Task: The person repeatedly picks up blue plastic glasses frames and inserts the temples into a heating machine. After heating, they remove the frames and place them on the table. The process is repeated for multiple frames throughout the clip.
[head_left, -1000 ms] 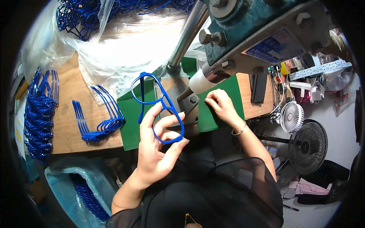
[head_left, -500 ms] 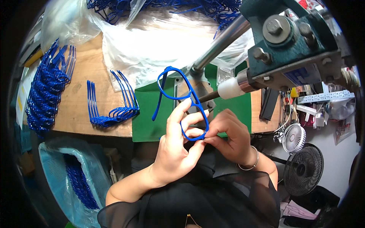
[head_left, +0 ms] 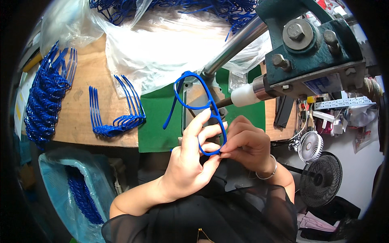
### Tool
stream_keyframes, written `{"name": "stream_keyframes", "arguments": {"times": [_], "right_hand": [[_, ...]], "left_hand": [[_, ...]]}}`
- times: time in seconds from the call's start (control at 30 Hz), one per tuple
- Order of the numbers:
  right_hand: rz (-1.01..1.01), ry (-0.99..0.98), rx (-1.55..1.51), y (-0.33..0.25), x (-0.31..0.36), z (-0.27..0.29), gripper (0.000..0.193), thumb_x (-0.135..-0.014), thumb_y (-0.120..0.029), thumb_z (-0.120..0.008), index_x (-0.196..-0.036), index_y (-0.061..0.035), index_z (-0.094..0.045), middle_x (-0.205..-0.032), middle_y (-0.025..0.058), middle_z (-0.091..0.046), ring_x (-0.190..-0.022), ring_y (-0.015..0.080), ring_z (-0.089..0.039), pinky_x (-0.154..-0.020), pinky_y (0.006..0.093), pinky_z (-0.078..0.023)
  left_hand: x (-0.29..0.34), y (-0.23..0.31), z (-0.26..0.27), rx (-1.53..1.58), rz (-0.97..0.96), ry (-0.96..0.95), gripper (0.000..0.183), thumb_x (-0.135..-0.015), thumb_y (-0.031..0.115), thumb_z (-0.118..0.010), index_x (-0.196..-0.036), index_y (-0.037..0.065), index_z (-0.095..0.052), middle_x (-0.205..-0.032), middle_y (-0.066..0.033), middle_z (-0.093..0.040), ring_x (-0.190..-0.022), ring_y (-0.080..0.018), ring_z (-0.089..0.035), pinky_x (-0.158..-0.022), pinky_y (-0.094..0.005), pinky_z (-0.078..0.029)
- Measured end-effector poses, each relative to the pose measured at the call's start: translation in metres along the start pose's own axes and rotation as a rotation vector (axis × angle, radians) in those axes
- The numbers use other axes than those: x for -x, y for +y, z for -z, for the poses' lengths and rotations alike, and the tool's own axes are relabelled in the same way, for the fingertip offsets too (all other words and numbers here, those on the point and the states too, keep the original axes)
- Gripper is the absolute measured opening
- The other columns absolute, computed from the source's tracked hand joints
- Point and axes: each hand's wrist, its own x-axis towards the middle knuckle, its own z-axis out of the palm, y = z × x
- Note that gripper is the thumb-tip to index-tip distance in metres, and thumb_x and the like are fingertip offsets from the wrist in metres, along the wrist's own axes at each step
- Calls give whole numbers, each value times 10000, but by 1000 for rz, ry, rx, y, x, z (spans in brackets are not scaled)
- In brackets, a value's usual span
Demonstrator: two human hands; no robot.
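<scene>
left hand (head_left: pixel 185 172): gripping a blue frame (head_left: pixel 215 111), fingers poking through one lens opening
right hand (head_left: pixel 248 146): thumb and finger pinched on the same frame's near corner
frame spot: up off the bench (head_left: pixel 79 105) near its front edge, from where I'm standing
left of the green mat (head_left: pixel 156 103): frame stack (head_left: pixel 108 130), bigger pile (head_left: pixel 46 99) beyond

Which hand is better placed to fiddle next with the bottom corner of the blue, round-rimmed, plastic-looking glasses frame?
Probably your right hand: its fingertips are at that corner, while your left hand seems busy holding the glasses frame by its lower rim.
</scene>
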Motion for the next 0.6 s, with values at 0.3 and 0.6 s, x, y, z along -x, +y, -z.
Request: {"name": "stream_keyframes", "arguments": {"times": [0.3,0.6], "right_hand": [[-125,50,-167,1,7,-4,151,-644,-61,-736,-754,-81,-633,-709,12,-589,-664,157,-498,-602,258,-384],[-65,72,-163,0,8,-1,156,-647,-66,-736,-764,-64,-633,-721,27,-597,-669,159,-507,-623,265,-397]], "left_hand": [[0,1,3,78,32,-54,792,-734,-154,-508,-1348,48,-50,-1243,-225,-410,-936,-180,-573,-803,-247,-457],[-3,4,1,209,56,-64,793,-738,-139,-527,-1344,54,-55,-1247,-224,-409,-967,-181,-567,-813,-258,-461]]}}
